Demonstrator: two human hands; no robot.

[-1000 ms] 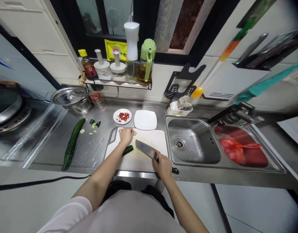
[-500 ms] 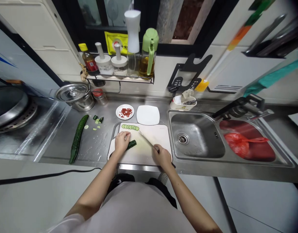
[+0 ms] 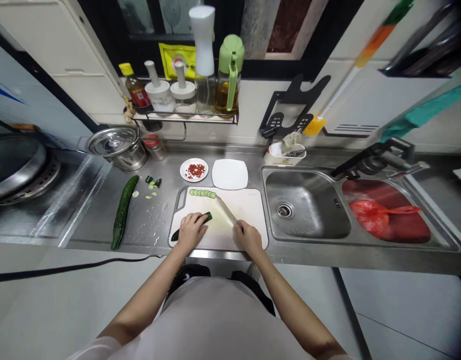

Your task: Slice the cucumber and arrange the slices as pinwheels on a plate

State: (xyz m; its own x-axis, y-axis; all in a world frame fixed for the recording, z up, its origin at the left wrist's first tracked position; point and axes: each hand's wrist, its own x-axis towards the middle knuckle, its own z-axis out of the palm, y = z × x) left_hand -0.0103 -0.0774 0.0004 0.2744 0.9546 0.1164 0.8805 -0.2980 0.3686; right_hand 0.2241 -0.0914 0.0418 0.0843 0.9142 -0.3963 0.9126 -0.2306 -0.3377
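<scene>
My left hand (image 3: 191, 231) is closed over a dark green piece of cucumber (image 3: 208, 216), whose two ends stick out on either side of it. In my right hand (image 3: 248, 236) is a kitchen knife (image 3: 226, 210), gripped by the handle, its blade slanting up and left across the white cutting board (image 3: 249, 205). The blade's tip is by the right end of a row of overlapping cucumber slices (image 3: 202, 193) near the board's far edge. A whole cucumber (image 3: 124, 212) lies on the steel counter to the left, with several small cucumber scraps (image 3: 153, 183) beside it.
Behind the board stand a plate of chopped red bits (image 3: 184, 170) and a white square plate (image 3: 229, 174). To the right is a sink (image 3: 309, 205) with a red plastic bag (image 3: 369, 218) in its second basin. A lidded steel pot (image 3: 121, 150) stands back left.
My left hand has come down onto the cucumber piece and now covers its middle. The knife has barely moved. The whole view has shifted slightly.
</scene>
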